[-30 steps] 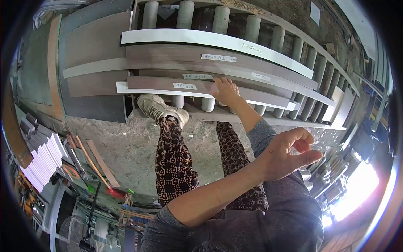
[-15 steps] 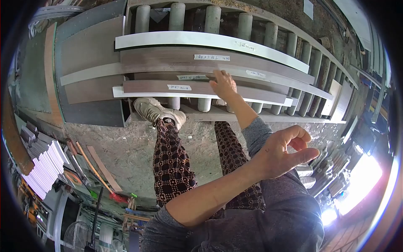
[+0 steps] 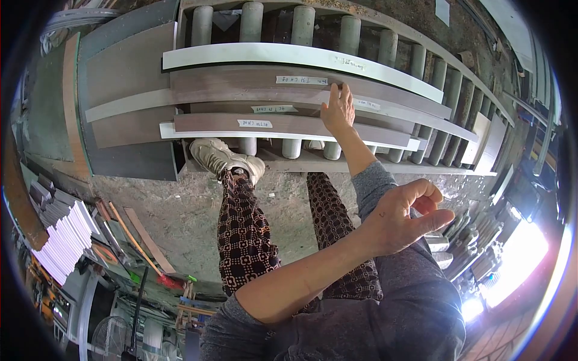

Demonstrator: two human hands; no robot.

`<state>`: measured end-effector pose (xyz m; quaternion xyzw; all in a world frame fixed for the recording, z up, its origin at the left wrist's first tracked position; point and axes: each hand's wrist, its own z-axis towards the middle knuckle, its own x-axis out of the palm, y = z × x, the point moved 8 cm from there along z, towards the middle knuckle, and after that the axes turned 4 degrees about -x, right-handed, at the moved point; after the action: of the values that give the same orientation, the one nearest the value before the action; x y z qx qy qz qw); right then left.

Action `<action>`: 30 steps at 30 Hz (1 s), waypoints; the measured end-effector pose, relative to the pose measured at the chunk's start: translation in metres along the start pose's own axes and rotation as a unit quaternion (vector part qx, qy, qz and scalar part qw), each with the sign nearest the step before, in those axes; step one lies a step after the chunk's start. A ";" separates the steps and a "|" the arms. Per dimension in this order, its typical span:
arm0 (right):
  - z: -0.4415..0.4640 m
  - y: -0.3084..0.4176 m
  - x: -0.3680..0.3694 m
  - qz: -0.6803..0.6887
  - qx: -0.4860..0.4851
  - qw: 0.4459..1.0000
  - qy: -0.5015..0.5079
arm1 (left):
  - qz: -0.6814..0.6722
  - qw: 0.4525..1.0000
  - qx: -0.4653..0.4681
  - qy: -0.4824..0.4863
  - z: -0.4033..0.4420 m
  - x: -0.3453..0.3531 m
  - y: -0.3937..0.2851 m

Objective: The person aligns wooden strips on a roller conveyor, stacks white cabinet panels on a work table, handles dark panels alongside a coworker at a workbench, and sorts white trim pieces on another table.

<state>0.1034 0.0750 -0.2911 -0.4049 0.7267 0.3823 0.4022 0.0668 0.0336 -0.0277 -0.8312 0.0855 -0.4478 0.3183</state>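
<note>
Fingers (image 3: 334, 95) over labelled boards (image 3: 232, 80)

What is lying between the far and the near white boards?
In the head view: brown boards and a pale strip, with the right hand over them.

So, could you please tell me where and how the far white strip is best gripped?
Probably near its middle, from above, hooking over its far long edge. The far white strip is long and narrow, so a central hold should balance it; rollers with gaps beyond that edge leave finger room, while a brown strip lies close along its near side.
</note>
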 end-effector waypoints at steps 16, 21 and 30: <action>0.007 0.006 0.014 -0.112 -0.021 0.991 0.066 | 0.000 1.000 0.014 -0.015 0.004 -0.003 -0.003; 0.013 0.007 0.020 -0.131 -0.013 0.988 0.080 | -0.006 0.999 0.028 -0.023 0.004 -0.005 -0.006; 0.015 0.010 0.024 -0.195 -0.035 0.978 0.070 | -0.007 0.998 0.050 -0.031 0.003 -0.007 -0.010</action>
<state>0.0898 0.0854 -0.3163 -0.5785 0.6460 0.2928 0.4028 0.0633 0.0458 -0.0279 -0.8281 0.0476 -0.4278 0.3591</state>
